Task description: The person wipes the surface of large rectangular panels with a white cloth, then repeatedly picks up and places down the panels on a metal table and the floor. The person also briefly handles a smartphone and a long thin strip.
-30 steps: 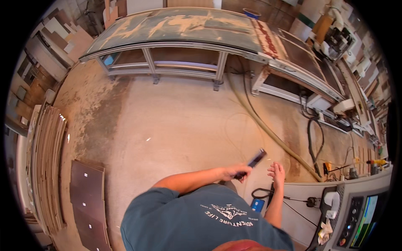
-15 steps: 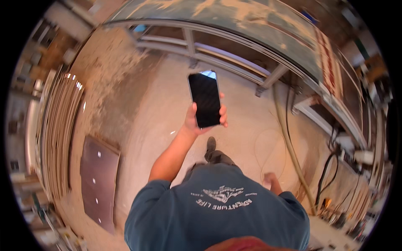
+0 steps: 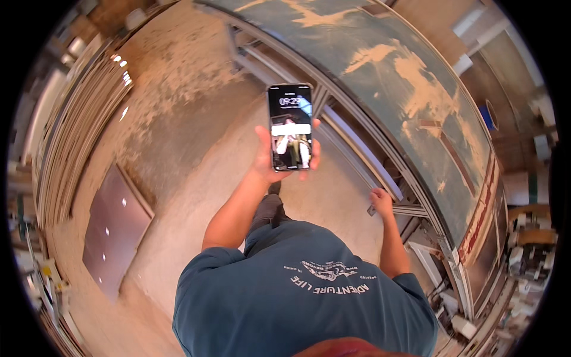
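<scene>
In front of me my left hand [image 3: 265, 157] grips a smartphone [image 3: 291, 128] in a case. Its thumb lies along the left edge and its fingers wrap the right edge. The phone is upright, with its lock screen lit and facing me. My right hand [image 3: 382, 201] hangs out to the right with its fingers curled in, and nothing shows in it. Below it in the view is the frame of a long worktable [image 3: 380, 77], and I cannot tell whether the hand touches it.
The worktable's green top carries tan dust and stands ahead and to the right on a metal frame. At left, a stack of long boards [image 3: 89, 131] stands beside a leaning brown panel [image 3: 116, 229]. Sawdust covers the concrete floor [image 3: 178, 238]. Clutter lines the right rim.
The phone's screen has gone from dark to lit. My right hand has swung forward and up. The view has turned and the worktable is nearer on my right.
</scene>
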Tool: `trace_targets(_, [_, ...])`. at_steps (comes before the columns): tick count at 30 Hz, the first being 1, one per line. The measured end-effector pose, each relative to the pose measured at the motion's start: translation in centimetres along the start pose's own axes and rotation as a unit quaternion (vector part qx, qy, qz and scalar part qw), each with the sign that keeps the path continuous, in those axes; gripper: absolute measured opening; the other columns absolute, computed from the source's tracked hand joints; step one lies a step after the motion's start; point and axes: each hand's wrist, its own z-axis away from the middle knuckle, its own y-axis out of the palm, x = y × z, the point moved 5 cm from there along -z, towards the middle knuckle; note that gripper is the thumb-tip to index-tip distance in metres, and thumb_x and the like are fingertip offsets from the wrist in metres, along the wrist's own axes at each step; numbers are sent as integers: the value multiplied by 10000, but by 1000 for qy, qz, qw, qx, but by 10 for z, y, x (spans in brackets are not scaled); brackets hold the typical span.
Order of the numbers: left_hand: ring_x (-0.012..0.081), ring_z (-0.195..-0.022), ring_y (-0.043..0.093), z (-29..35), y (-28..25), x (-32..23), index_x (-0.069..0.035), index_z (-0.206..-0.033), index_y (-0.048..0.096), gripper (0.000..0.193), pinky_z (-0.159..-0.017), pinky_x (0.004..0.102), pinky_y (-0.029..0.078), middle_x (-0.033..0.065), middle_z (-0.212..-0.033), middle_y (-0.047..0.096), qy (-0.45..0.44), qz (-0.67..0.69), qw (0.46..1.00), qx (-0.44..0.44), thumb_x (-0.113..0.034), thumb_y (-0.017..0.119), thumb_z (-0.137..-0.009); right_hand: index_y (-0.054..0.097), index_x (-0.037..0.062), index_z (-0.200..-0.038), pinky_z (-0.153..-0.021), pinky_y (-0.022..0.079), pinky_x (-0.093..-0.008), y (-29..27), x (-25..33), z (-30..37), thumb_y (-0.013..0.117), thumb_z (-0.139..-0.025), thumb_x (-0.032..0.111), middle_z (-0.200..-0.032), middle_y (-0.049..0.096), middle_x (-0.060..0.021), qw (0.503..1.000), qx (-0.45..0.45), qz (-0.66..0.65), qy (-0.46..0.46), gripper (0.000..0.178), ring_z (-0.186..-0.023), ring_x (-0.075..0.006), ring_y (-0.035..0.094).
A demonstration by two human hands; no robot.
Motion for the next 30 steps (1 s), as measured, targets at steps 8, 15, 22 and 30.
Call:
trace_targets(8, [299, -1032, 660, -119, -117, -9, -26, -1375, 456, 949, -658, 387, 583, 178, -1176, 637, -123, -245, 953, -133, -774, 555, -800, 691, 15, -906, -466, 488, -278, -113, 19, -138, 617, -931, 212, -675, 669, -46, 951, -203, -197, 127, 212, -562, -141, 640])
trace_targets(15, [337, -1083, 632, -205, -178, 58, -20, -1355, 463, 843, -703, 438, 573, 212, -1208, 606, -220, -219, 927, -209, -697, 556, -862, 698, 17, -989, -674, 547, -382, -256, -63, -356, 677, -841, 426, -862, 717, -171, 881, -342, 60, 320, 435, -687, -257, 694])
trace_targets(22, [385, -1040, 616, -336, -183, 116, -83, -1463, 366, 805, -660, 458, 563, 220, -1158, 611, -207, -182, 916, -290, -661, 497, -917, 528, 17, -1246, -873, 524, -446, -278, -34, -470, 736, -777, 351, -1139, 643, -193, 891, -292, 123, 324, 612, -1044, -326, 656])
trace_targets(30, [374, -1050, 606, -451, -220, 142, -83, -1467, 355, 773, -655, 436, 572, 230, -1160, 600, -264, -206, 901, -275, -631, 487, -938, 479, 209, -1356, -838, 538, -478, -465, -167, -350, 658, -805, 356, -1180, 589, -244, 776, -444, 124, 431, 597, -973, -407, 653])
